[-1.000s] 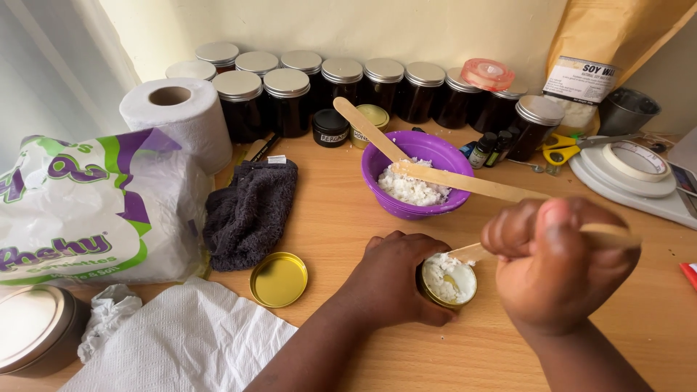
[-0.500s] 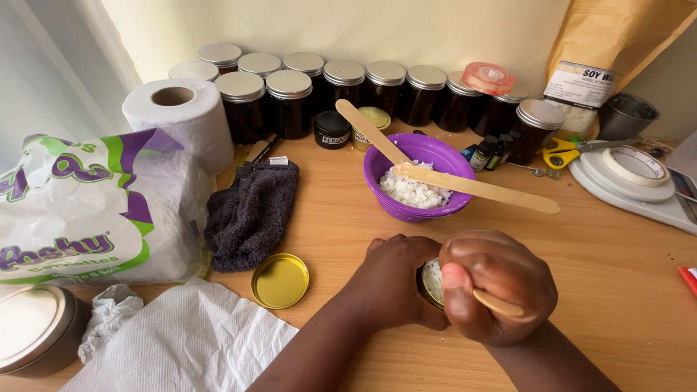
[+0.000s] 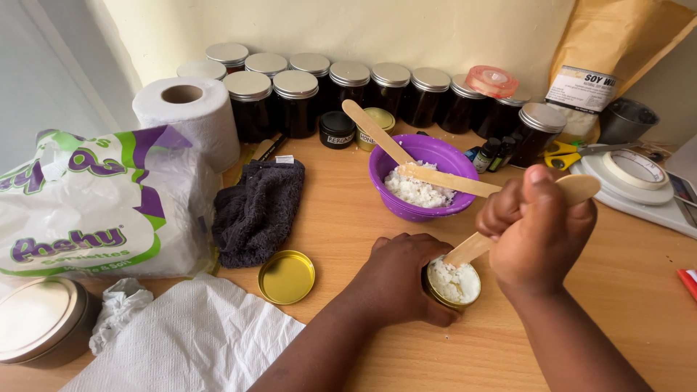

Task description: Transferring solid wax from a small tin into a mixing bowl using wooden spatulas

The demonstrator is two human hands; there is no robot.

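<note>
Both forearms are bare to each hand, no sleeves, rings or watch visible.

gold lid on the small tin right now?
No, the gold lid lies on the table left of the open small tin, which the left hand holds.

toilet roll (image 3: 185, 112) | dark cloth (image 3: 255, 210) | gold lid (image 3: 287, 276) | scissors (image 3: 573, 152)

The small tin (image 3: 454, 283) sits near the front of the table (image 3: 348, 225), the left hand (image 3: 403, 279) against its left side and the right hand (image 3: 537, 229) above it to the right. The bowl (image 3: 421, 178) stands just behind. The loose lid (image 3: 287, 276) lies left of the tin, the folded cloth (image 3: 258, 210) behind that lid. Jars (image 3: 348, 83) line the far edge.
</note>
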